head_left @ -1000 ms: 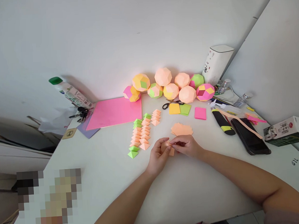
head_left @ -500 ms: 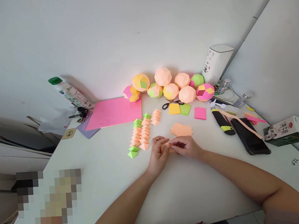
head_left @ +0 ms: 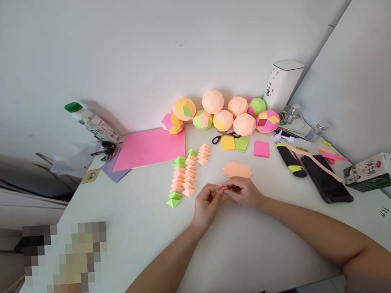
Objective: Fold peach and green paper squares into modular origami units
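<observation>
Both hands meet at the middle of the white table, pinching a small orange paper piece (head_left: 223,190) between them. My left hand (head_left: 206,204) grips its left side with closed fingers. Its right side is in the closed fingers of my right hand (head_left: 243,191), which hide much of it. Just behind my right hand lies a stack of orange paper (head_left: 237,169). Left of my left hand stand rows of folded orange pieces (head_left: 189,182) with some green folded pieces (head_left: 174,202).
Faceted paper balls (head_left: 213,102) line the wall, with scissors (head_left: 216,139) and yellow (head_left: 227,143), green and pink (head_left: 261,149) paper in front. A pink sheet (head_left: 149,149) and bottle (head_left: 93,122) are left; a cutter (head_left: 291,159), phone (head_left: 326,178) and carton (head_left: 376,171) right.
The fingers of my left hand have curled in closer around the small orange piece. Both hands stay in nearly the same place.
</observation>
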`<state>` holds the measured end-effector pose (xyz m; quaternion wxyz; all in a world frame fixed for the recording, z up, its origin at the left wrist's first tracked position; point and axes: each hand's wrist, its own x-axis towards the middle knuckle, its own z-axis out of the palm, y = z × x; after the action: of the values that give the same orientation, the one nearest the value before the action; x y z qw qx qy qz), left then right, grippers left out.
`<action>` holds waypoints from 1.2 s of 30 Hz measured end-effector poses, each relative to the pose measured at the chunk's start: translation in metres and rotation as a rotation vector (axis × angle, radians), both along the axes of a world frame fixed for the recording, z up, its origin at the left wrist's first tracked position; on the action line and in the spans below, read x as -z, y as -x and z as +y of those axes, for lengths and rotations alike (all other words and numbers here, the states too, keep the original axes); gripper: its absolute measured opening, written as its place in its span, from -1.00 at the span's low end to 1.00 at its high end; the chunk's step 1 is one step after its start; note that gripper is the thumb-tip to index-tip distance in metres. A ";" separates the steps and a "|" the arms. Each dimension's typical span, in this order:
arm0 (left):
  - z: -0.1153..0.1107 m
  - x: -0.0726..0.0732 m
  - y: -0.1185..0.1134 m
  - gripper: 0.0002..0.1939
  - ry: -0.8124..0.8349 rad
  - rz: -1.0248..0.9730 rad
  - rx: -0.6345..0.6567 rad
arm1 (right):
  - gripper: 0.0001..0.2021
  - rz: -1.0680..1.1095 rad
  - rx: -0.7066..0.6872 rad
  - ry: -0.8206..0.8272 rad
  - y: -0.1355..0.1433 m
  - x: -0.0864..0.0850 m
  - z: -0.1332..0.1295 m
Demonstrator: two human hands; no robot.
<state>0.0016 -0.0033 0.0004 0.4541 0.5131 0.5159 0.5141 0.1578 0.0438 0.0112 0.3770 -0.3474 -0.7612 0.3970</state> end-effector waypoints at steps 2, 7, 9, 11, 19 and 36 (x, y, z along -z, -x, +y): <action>0.000 -0.001 0.000 -0.83 -0.008 -0.015 0.006 | -0.86 0.000 -0.013 0.010 0.000 0.000 0.000; 0.000 -0.003 0.000 -0.84 -0.034 -0.026 0.015 | -0.84 -0.001 -0.018 0.037 0.000 -0.001 0.000; 0.000 -0.003 0.001 -0.84 -0.034 -0.028 0.013 | -0.83 -0.006 -0.021 0.051 0.000 -0.001 0.000; 0.000 -0.003 0.001 -0.85 -0.031 -0.030 0.010 | -0.83 -0.010 -0.025 0.065 -0.001 -0.002 0.000; 0.000 -0.003 0.001 -0.87 -0.058 -0.007 0.017 | -0.85 -0.014 -0.038 0.076 0.000 -0.003 0.000; -0.003 0.003 -0.001 -0.66 0.104 -0.071 -0.037 | -0.82 -0.071 -0.045 0.095 -0.001 -0.003 -0.002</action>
<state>0.0027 -0.0064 -0.0023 0.4884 0.4606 0.5348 0.5130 0.1593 0.0415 0.0146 0.3239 -0.3616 -0.7620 0.4286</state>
